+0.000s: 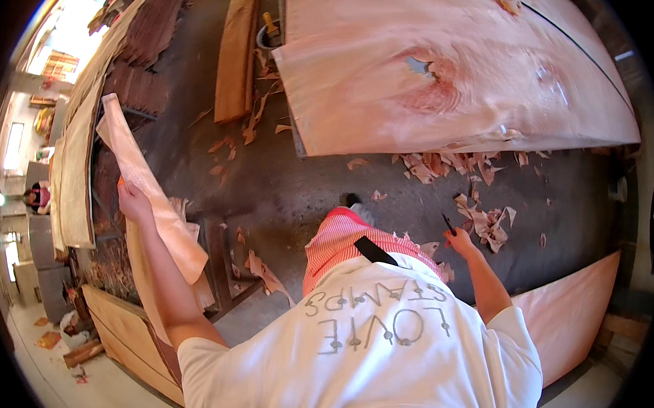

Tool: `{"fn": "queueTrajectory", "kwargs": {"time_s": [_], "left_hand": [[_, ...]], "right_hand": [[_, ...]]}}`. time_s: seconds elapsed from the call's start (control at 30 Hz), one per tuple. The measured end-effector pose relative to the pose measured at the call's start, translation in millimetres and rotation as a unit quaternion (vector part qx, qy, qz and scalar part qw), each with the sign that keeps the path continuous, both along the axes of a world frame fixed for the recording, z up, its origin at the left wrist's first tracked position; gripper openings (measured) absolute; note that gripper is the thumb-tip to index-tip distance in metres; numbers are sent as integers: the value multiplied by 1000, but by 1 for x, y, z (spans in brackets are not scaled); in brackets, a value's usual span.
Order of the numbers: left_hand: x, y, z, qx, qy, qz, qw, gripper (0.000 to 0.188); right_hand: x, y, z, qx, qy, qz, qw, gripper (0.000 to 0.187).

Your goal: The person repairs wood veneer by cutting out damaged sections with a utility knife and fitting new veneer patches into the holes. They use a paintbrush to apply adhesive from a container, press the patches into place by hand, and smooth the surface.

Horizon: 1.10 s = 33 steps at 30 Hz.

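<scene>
A long, narrow, pale-pink wood-veneer strip [156, 196] is pinched at its edge by the left hand [135, 203], out on the left side. A slim black tool [449, 225] is gripped by the right hand [462, 241], near crumpled pinkish veneer scraps [490, 229] (by which the dark grey floor [404, 200] is littered). The way ahead is blocked by a broad, pale-pink, torn veneer sheet [363, 45]; a brown wooden plank [237, 61] is set left of it.

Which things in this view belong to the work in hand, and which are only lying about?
Probably in the work:
pale strip, held in the left hand
slim dark tool, held in the right hand
large pinkish sheet with a hole

Probably lying about:
torn scraps on the floor
brown board
</scene>
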<state>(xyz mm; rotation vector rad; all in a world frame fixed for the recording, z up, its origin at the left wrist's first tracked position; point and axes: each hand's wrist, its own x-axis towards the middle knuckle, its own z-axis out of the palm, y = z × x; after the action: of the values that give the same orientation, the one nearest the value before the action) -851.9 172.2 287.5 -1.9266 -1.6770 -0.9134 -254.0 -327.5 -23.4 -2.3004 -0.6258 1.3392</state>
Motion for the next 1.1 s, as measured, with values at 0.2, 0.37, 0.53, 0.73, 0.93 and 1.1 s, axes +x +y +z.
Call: {"fn": "queueTrajectory", "kwargs": {"time_s": [0.2,0.37,0.53,0.73,0.93,1.1], "left_hand": [[140,100,0,-86,32,-84,992,25],[289,157,-2,-106,112,-180,972,28],[423,142,-17,-113,87,-362,921,13],[539,31,-47,-188,216,-569,771,23],[588,-53,-117,-370,162,-572,715,32],[593,-104,-166,-441,165,-515,716,35]], "right_hand": [[30,14,9,-57,-12,-26,998,23],[64,21,37,-77,-10,-68,995,21],[105,82,72,-15,-19,-118,993,17],[194,178,83,67,39,-194,978,23],[311,273,65,202,112,-312,921,31],[355,345,76,206,218,-248,921,25]]}}
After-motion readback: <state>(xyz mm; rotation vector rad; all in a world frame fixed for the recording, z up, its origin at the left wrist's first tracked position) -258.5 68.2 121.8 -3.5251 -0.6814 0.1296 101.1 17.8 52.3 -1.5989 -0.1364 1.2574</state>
